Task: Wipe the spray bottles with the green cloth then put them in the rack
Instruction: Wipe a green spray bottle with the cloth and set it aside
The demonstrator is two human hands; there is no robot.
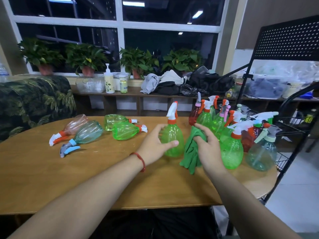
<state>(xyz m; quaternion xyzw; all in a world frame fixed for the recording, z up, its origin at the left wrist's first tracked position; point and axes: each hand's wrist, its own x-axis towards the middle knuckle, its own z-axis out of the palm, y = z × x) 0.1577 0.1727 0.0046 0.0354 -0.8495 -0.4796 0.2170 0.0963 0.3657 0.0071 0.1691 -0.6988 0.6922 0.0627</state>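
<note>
An upright green spray bottle (173, 140) is gripped by the left hand (153, 144), with the thumb curled across its front and the fingers wrapped behind its belly. Just beside it, the green cloth (190, 152) is held bunched in the curled fingers of the right hand (208, 147), its lower end hanging to the worktop (86, 169). Four lying bottles (96, 130) are seen left of the left hand. A cluster of standing bottles (231, 147) is crowded just right of the right hand, with the rack (290, 40) beyond them.
</note>
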